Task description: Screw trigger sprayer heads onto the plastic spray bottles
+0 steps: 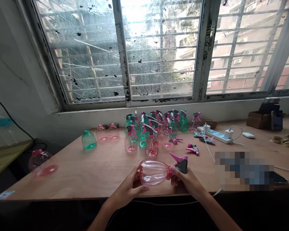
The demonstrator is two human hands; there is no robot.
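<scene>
A clear pink spray bottle (154,172) lies sideways between my hands, just above the table's front edge. Its base rests in my left hand (132,185), whose fingers and thumb wrap round it. At the neck, my right hand (186,180) is closed on the black and pink spray head (182,164), with the thumb over the pink collar. The trigger points up and to the left. Some fingers of both hands are hidden behind the bottle. Beyond them stand pink spray bottles with heads on, the nearest one (151,147) upright.
A green bottle (89,141) and several pink bottles without heads, one (42,163) at the left edge, stand on the table (86,173). Loose spray heads (193,149) lie at right, near a power strip (216,134) with white cables. A blurred patch covers the right front.
</scene>
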